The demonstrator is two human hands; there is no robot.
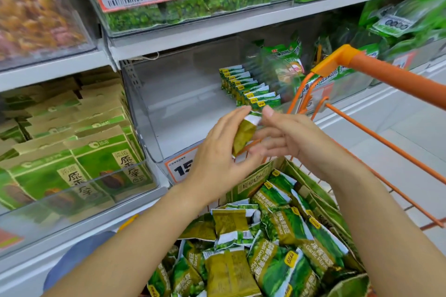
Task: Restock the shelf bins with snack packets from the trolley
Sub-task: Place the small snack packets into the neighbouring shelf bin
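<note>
Trolley (391,75) right of shelf bin (183,113), loose snack packets (272,243) piled in it. Row of packets (248,89) upright at bin's right side (rest bare). Boxes (72,152) in bin to left. Hands (253,142) before bin, above trolley, one packet (243,136) between them.

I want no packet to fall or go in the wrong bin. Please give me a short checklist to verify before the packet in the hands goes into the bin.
1. Packet held: ok, the left hand pinches it; the right hand touches its top edge.
2. Free space in the clear bin: ok, its left part is bare.
3. Same product as the row standing in the bin: cannot tell, the held packet shows its back.
4. Row upright: ok, the packets stand in line.
5. Path to the bin: ok, nothing lies between hands and bin.
6. Stock in the trolley box: ok, many packets remain.
</note>
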